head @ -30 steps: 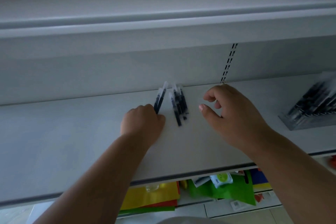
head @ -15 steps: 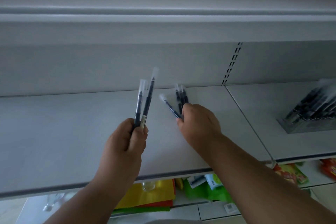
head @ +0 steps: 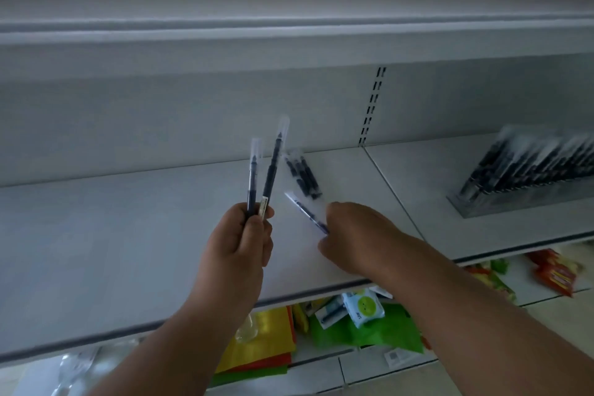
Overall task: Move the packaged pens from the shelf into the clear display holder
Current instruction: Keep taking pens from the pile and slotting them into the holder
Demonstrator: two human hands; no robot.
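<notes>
The left hand (head: 236, 243) is raised above the white shelf (head: 128, 235), its fingers curled round the lower ends of two packaged pens (head: 265, 177) that stand nearly upright and fan slightly apart. The right hand (head: 350, 235) lies low over the shelf, fingers closed on one packaged pen (head: 305, 212) angled up and to the left, just in front of a small cluster of packaged pens (head: 303, 175) lying flat on the shelf. The clear display holder (head: 514, 199), filled with a slanted row of pens, stands well apart at the right on the adjoining shelf panel.
</notes>
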